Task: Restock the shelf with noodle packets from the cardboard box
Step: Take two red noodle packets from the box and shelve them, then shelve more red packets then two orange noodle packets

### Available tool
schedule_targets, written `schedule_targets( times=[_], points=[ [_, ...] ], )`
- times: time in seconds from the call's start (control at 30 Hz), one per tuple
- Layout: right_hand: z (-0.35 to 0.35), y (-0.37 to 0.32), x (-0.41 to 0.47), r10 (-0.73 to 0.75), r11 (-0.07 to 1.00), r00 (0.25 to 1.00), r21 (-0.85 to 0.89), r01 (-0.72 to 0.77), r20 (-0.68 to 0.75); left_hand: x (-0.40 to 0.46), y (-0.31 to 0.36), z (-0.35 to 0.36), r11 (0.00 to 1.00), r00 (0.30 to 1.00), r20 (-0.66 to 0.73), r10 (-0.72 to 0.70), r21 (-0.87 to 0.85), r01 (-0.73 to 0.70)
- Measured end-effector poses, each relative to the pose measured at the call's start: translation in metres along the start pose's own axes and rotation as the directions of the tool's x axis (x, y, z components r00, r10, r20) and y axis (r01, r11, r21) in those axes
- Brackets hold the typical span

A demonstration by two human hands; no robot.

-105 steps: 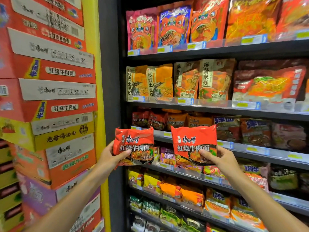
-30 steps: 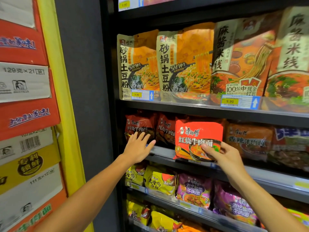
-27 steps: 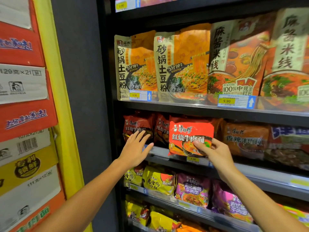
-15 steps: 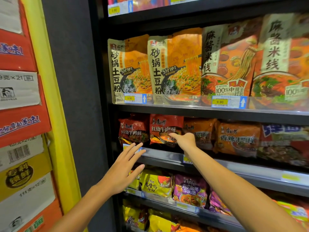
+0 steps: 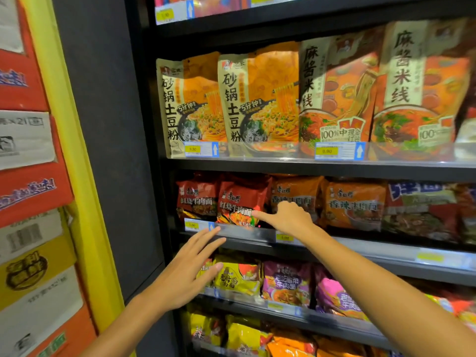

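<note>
While my right hand [image 5: 288,219] fingertip-presses the red plastic noodle packet [image 5: 240,202], its fingers stay straight. My left hand [image 5: 185,274] hovers released, fingers spread, below the grey shelf rail [image 5: 360,249].

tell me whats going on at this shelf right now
A person is restocking noodles. Their right hand reaches into the shelf row, thumb touching the front of a red noodle packet standing second from the left, beside another red packet. The left hand hovers open and holds nothing, just below the shelf edge. Stacked cartons stand to the left.
</note>
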State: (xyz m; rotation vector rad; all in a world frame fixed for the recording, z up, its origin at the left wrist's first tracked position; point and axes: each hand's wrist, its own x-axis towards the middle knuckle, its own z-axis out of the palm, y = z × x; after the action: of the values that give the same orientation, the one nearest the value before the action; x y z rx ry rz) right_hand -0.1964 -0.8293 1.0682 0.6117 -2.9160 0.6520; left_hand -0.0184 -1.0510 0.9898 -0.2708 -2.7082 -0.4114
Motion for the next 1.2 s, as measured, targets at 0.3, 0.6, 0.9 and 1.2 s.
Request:
schedule_targets(
  times=[0.3,0.6,0.9,1.2],
  points=[
    [-0.022,0.103,-0.099,-0.292,0.956,0.942,-0.066,0.285,-0.167,0.035,0.045,0.025,0.996,0.993,0.115,0.018,0.083,-0.028],
    [-0.034,0.182,-0.187,-0.24,0.966,0.956,-0.143,0.217,-0.17,0.051,0.1,0.063,0.97,0.964,0.175,0.2,0.099,-0.22],
    [-0.028,0.242,-0.31,0.037,0.986,0.98,-0.155,-0.068,-0.194,0.059,0.166,0.12,0.892,0.869,0.24,0.433,0.026,-0.452],
    [-0.027,0.292,-0.493,0.372,0.892,0.896,-0.175,-0.417,-0.24,0.027,0.299,0.199,0.737,0.645,0.38,0.663,-0.18,-0.652]
  ],
)
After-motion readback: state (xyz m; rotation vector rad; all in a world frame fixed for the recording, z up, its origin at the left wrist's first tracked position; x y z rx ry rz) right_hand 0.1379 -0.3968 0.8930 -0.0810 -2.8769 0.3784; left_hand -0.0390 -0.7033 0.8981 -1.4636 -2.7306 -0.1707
